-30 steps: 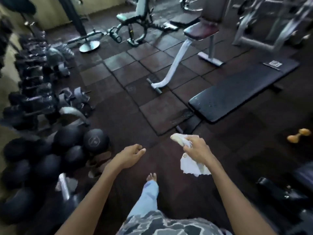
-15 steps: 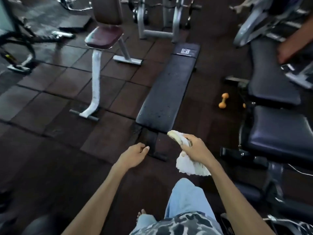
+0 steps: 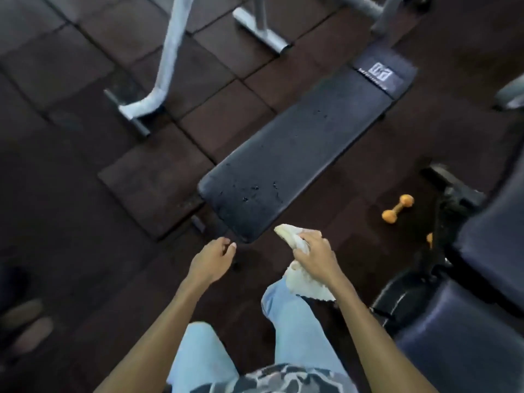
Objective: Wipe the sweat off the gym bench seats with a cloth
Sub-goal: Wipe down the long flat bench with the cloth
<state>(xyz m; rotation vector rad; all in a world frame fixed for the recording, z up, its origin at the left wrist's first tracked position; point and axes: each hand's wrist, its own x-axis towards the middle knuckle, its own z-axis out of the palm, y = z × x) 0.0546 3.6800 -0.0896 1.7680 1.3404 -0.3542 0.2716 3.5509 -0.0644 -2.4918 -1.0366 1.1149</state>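
A long black flat bench [image 3: 300, 148] runs diagonally from the centre to the upper right, with wet droplets on its near end. My right hand [image 3: 317, 255] grips a crumpled white cloth [image 3: 304, 279] just below and to the right of that near end; one end of the cloth sticks up past my fingers, the rest hangs under my wrist. My left hand [image 3: 211, 259] hovers just short of the bench's near corner, fingers loosely curled and holding nothing.
A white-framed seat stand [image 3: 158, 80] rests on the brown rubber floor tiles at upper left. An orange dumbbell [image 3: 397, 208] lies right of the bench. Dark padded benches [image 3: 482, 279] crowd the right side. Sandals [image 3: 25, 321] lie at the far left.
I have moved closer to the flat bench, which now fills the centre and lies near both hands. My right hand has kept its hold on the cloth.
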